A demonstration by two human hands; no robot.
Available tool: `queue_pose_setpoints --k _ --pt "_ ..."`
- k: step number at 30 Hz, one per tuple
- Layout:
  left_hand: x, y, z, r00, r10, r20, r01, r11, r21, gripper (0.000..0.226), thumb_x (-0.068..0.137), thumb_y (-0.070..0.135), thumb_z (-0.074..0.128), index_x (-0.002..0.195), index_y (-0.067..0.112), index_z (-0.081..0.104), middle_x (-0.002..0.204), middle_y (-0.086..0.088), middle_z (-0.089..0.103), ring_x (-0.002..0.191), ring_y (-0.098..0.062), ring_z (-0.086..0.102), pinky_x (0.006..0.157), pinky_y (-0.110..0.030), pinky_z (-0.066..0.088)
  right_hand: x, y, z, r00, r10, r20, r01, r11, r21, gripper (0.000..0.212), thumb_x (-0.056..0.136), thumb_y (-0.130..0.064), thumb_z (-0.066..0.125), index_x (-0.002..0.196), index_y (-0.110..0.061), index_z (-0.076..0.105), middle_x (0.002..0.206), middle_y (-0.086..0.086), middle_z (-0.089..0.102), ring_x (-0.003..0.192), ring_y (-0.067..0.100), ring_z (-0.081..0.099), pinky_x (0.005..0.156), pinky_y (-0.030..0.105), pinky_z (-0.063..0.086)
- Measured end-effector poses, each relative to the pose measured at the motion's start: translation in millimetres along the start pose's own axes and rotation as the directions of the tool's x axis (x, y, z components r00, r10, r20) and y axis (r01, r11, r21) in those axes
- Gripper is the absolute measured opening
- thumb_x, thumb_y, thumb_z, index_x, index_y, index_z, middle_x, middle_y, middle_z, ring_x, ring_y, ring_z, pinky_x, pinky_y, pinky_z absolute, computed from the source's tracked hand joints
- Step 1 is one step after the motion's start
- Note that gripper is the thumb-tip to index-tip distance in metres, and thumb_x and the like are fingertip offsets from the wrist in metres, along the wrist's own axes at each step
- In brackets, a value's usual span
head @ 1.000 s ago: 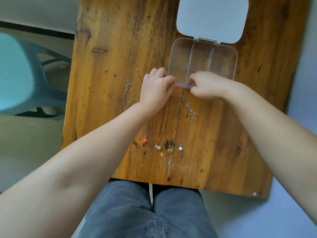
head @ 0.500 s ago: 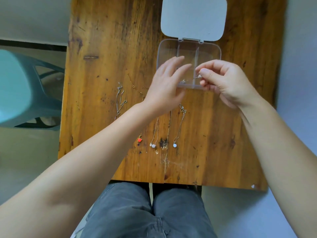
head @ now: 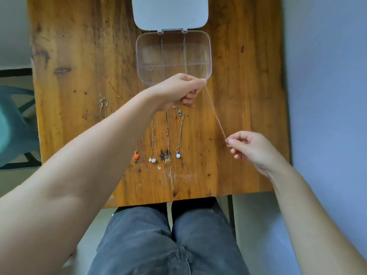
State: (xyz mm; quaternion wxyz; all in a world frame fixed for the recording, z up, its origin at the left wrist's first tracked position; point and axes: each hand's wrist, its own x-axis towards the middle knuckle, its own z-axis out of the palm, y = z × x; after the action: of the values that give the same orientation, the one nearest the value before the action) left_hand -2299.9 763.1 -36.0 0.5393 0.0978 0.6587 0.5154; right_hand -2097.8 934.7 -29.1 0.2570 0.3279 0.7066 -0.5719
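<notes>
Wooden table (head: 79, 56), chain (head: 215, 112) barely discernible

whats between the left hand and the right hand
In the head view, a thin chain runs straight from the left hand to the right hand, pinched at both ends.

A worn wooden table (head: 248, 96) carried a clear box (head: 139, 56), with its lid (head: 170, 10) lying open flat beyond it. On the near side of the box, three necklaces lay stretched out side by side: a red-pendant one (head: 136, 156), a flower-pendant one (head: 153, 139) and a white-pendant one (head: 180, 132). To the near left of the box lay a silver chain (head: 103, 108) and a gold chain (head: 117, 92).
</notes>
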Motion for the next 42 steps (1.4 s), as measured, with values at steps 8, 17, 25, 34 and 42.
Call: queue_pose_setpoints --k 8,17,25,34,42 --pt "45 -22 51 0.978 0.088 -0.190 0.107 0.570 0.815 0.028 0.097 0.026 0.045 0.079 0.009 0.058 0.080 -0.006 0.058 0.076 -0.025 0.058 0.064 -0.034 0.048 2 46 83 0.924 -0.118 -0.364 -0.006 0.947 -0.322 0.010 0.093 -0.023 0.056 0.087 -0.017 0.060 0.081 -0.002 0.063 0.072 0.015 0.059 0.053 0.021 0.041" --pt "-27 -47 14 0.879 0.346 -0.328 0.000 0.689 0.725 0.012 0.092 0.018 0.049 0.100 0.012 0.056 0.094 -0.004 0.060 0.083 -0.024 0.057 0.070 -0.038 0.051 14 10 69 0.927 -0.228 -0.297 0.098 0.913 -0.397 0.018 0.098 -0.020 0.045 0.105 -0.013 0.061 0.093 0.002 0.066 0.078 0.014 0.061 0.063 0.020 0.049" --pt "-187 -182 -34 0.570 0.146 -0.809 0.403 0.808 0.430 0.008 0.091 0.022 0.053 0.091 0.014 0.052 0.086 -0.003 0.058 0.082 -0.024 0.055 0.068 -0.038 0.047 56 -86 163 0.902 -0.408 0.141 0.419 0.746 -0.517 0.021 0.097 -0.014 0.041 0.099 -0.012 0.062 0.083 0.007 0.066 0.054 0.013 0.048 0.055 0.030 0.042" --pt "-180 -205 -14 0.509 0.112 -0.853 0.604 0.659 0.447 0.023 0.090 0.031 0.053 0.093 0.009 0.053 0.087 -0.012 0.059 0.079 -0.033 0.055 0.062 -0.041 0.040 64 -110 263 0.804 -0.383 0.456 0.595 0.478 -0.647 0.023 0.094 -0.013 0.043 0.104 -0.010 0.064 0.110 0.010 0.063 0.101 0.028 0.058 0.081 0.040 0.048" --pt "-180 -207 -28 0.551 0.196 -0.811 0.514 0.686 0.515 0.028 0.088 0.028 0.058 0.107 0.008 0.053 0.094 -0.012 0.060 0.084 -0.031 0.057 0.069 -0.043 0.044 67 -92 269 0.712 -0.462 0.529 0.692 0.330 -0.642 0.028 0.092 -0.009 0.048 0.116 -0.011 0.060 0.112 0.012 0.056 0.104 0.031 0.054 0.071 0.039 0.048"
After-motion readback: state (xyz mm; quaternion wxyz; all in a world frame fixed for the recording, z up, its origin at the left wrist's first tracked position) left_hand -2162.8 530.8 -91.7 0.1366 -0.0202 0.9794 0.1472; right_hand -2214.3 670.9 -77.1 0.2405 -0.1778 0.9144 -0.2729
